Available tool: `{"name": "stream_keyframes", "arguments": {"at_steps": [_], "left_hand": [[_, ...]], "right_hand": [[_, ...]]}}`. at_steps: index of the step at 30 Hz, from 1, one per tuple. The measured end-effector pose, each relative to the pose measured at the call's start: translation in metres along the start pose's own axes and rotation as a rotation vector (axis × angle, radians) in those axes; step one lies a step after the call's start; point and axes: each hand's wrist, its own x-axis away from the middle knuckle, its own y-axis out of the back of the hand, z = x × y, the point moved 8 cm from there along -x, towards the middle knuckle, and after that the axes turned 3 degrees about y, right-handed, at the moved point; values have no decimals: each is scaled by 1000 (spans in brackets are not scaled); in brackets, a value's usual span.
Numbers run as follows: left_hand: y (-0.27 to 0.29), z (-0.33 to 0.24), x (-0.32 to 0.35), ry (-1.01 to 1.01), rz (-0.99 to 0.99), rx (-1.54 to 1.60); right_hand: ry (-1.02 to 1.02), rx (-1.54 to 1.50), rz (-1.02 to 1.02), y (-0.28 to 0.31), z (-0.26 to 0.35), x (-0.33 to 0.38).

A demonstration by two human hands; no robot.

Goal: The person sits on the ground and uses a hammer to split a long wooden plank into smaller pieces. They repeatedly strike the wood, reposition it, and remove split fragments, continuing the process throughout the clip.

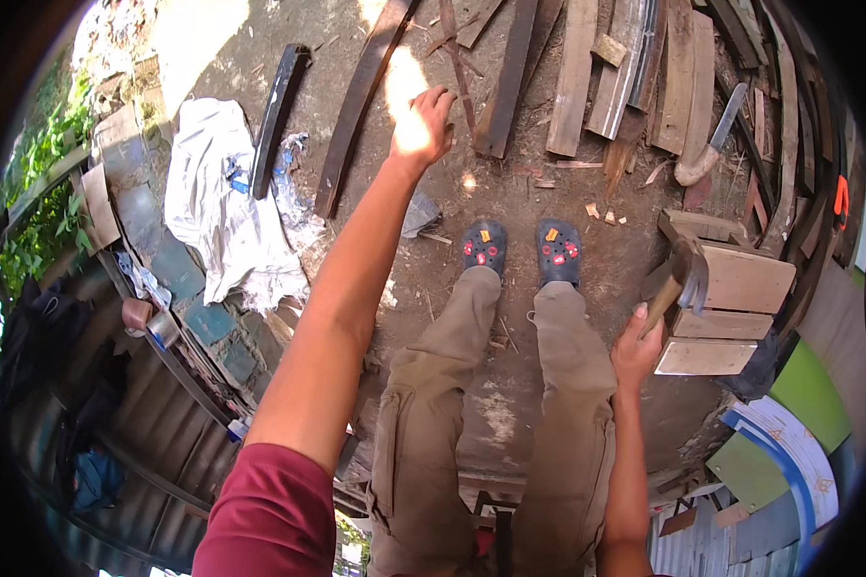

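Observation:
My right hand [637, 348] is closed round the wooden handle of a claw hammer [688, 279], whose metal head points up and away beside a small wooden stool [746, 279]. Stretched out ahead, my left hand [423, 127] is empty, its fingers loosely bent and apart, with sunlight on its back. Nearest to it are a long dark plank [368, 101] on its left and a dark wooden beam [506, 96] on its right; it does not appear to touch either.
Several weathered boards [575, 82] lie across the far right ground. A tool with a grey blade [728, 115] rests among them. White cloth [216, 192] and a short black beam [277, 120] lie at left. My clog-clad feet [520, 252] stand between wood chips.

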Motion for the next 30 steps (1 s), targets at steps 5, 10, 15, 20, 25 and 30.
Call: {"name": "stream_keyframes", "arguments": {"at_steps": [5, 10, 15, 20, 25, 30], "left_hand": [[-63, 49, 120, 457, 189, 357], [-97, 8, 148, 415, 453, 493], [-128, -27, 114, 398, 109, 934], [-176, -38, 81, 518, 29, 1112], [-185, -28, 85, 379, 29, 1178], [-173, -26, 83, 181, -2, 980]], "right_hand": [[253, 440, 533, -79, 43, -60], [490, 656, 613, -170, 21, -98], [518, 444, 545, -227, -27, -106], [622, 348, 425, -259, -55, -114], [753, 607, 420, -274, -14, -117], [1325, 392, 246, -286, 104, -94]]}}
